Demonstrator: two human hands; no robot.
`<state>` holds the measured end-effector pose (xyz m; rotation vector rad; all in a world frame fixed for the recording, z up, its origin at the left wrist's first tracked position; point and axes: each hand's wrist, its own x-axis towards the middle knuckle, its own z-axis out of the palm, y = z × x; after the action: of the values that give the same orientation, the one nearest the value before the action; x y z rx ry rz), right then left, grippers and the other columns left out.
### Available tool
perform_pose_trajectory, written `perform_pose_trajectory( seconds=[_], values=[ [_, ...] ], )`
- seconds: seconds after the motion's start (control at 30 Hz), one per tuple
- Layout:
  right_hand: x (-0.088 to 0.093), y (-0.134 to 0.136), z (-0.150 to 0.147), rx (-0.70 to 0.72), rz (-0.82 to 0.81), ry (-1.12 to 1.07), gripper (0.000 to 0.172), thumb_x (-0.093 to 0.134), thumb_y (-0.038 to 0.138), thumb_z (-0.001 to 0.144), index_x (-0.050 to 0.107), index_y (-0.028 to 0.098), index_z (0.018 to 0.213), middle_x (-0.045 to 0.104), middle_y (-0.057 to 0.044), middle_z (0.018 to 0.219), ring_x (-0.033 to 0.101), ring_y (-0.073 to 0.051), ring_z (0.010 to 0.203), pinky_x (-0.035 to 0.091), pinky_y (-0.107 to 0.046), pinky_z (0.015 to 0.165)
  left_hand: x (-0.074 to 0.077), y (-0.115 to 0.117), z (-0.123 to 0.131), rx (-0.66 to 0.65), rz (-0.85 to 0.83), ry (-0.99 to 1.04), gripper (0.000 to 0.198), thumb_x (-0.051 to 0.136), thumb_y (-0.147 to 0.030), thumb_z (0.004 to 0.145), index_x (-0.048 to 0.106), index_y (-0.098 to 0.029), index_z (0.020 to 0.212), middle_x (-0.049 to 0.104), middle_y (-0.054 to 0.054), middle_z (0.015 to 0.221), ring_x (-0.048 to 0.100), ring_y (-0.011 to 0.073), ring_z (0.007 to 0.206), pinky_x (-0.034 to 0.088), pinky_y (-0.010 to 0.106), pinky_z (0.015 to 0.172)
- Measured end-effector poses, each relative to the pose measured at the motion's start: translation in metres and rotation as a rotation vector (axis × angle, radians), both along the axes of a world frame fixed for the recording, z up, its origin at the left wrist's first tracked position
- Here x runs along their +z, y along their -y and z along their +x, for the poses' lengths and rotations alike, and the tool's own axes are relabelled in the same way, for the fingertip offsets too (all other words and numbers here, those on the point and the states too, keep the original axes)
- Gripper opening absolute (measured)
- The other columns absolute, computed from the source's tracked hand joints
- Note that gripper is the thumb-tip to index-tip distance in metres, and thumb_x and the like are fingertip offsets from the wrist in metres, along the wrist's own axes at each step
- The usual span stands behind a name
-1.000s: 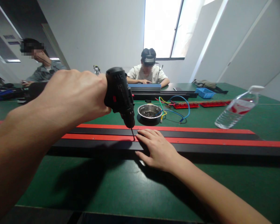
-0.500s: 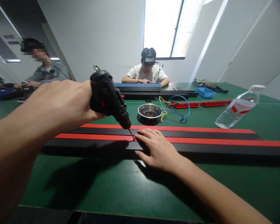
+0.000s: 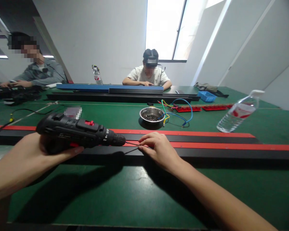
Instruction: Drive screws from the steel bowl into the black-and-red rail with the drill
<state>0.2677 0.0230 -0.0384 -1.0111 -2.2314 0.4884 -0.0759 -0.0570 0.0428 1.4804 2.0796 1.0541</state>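
Observation:
My left hand (image 3: 44,152) is wrapped round a black cordless drill (image 3: 73,131), held almost level with its chuck pointing right. Its long thin bit (image 3: 132,143) reaches over the near black rail (image 3: 219,154), which has a red strip (image 3: 221,146) with small screw heads along it. My right hand (image 3: 162,149) is closed in a pinch at the bit's tip; whatever lies between the fingertips is too small to make out. Just behind lies a second rail (image 3: 197,139) with a red strip.
A metal bowl (image 3: 141,115) of small dark screws stands behind the rails, with coloured wires (image 3: 190,110) beside it. A tilted water bottle (image 3: 238,112) and a blue basket (image 3: 207,96) are to the right. Dark and blue bars (image 3: 86,87) lie before a person (image 3: 146,75) opposite.
The drill has swung from pointing steeply down at the red strip to nearly level, lower and to the left. My right hand's spread fingers have closed into a pinch at the bit's tip.

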Motion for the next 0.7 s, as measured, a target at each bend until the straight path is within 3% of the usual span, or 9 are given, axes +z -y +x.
perform_pose_trajectory(
  seconds=[0.1,0.2,0.27,0.3,0.37,0.5,0.6,0.7],
  values=[
    [0.008,-0.004,0.007,-0.068,-0.138,-0.110,0.007,0.077,0.017,0.092,0.083,0.022,0.093,0.082,-0.004,0.092,0.074,-0.020,0.085,0.054,-0.031,0.078,0.000,-0.012,0.006,-0.055,-0.082,0.005,0.060,0.095,-0.054,0.055,0.078,-0.018,0.099,0.082,0.009,0.100,0.072,0.0426,0.107,0.050,0.062,0.108],
    [0.023,-0.016,0.023,-0.164,-0.165,-0.141,0.008,0.076,0.026,0.093,0.082,0.020,0.091,0.082,-0.006,0.091,0.074,-0.020,0.082,0.053,-0.029,0.073,0.003,-0.030,0.019,-0.096,-0.022,0.044,0.070,0.094,-0.057,0.059,0.075,-0.016,0.114,0.079,0.013,0.118,0.067,0.0401,0.117,0.043,0.059,0.116],
    [0.034,-0.034,0.035,-0.202,-0.121,-0.073,0.013,0.074,0.029,0.095,0.082,0.019,0.090,0.082,-0.006,0.091,0.074,-0.020,0.081,0.052,-0.029,0.073,0.001,-0.043,0.030,-0.122,0.014,0.210,0.057,0.091,-0.054,0.070,0.074,-0.016,0.109,0.080,0.011,0.109,0.071,0.0315,0.105,0.055,0.046,0.103],
    [0.039,-0.045,0.040,-0.243,-0.102,-0.038,0.017,0.073,0.032,0.095,0.082,0.019,0.087,0.082,-0.007,0.088,0.073,-0.020,0.077,0.051,-0.030,0.071,-0.002,-0.049,0.037,-0.131,-0.005,0.327,0.048,0.090,-0.051,0.073,0.074,-0.015,0.100,0.079,0.009,0.093,0.071,0.0264,0.089,0.061,0.039,0.087],
    [0.047,-0.073,0.045,-0.283,-0.087,0.041,0.024,0.069,0.036,0.099,0.081,0.017,0.090,0.081,-0.008,0.087,0.072,-0.020,0.076,0.050,-0.030,0.069,-0.011,-0.058,0.049,-0.179,-0.091,0.629,0.038,0.087,-0.046,0.078,0.072,-0.013,0.090,0.072,0.005,0.075,0.066,0.0190,0.064,0.059,0.029,0.058],
    [0.055,-0.130,0.034,-0.413,-0.071,0.297,0.020,0.068,0.028,0.098,0.082,0.015,0.097,0.082,-0.012,0.095,0.074,-0.022,0.082,0.051,-0.029,0.072,-0.030,-0.063,0.067,-0.280,-0.103,1.118,0.015,0.081,-0.017,0.083,0.072,-0.011,0.093,0.072,0.006,0.084,0.069,0.0145,0.069,0.062,0.024,0.062],
    [0.055,-0.162,0.016,-0.383,-0.123,0.575,0.019,0.068,0.020,0.096,0.082,0.014,0.107,0.082,-0.014,0.101,0.075,-0.024,0.090,0.052,-0.028,0.075,-0.038,-0.059,0.070,-0.246,-0.079,1.167,0.011,0.078,-0.010,0.083,0.072,-0.010,0.093,0.073,0.009,0.086,0.071,0.0153,0.073,0.063,0.022,0.062],
    [0.051,-0.180,0.002,-0.364,-0.183,0.693,0.015,0.071,0.017,0.091,0.083,0.008,0.097,0.080,-0.019,0.092,0.075,-0.027,0.084,0.052,-0.029,0.072,-0.042,-0.056,0.068,-0.246,-0.067,1.195,0.010,0.078,-0.010,0.084,0.073,-0.010,0.093,0.073,0.009,0.089,0.071,0.0157,0.074,0.064,0.024,0.063]
  ],
)
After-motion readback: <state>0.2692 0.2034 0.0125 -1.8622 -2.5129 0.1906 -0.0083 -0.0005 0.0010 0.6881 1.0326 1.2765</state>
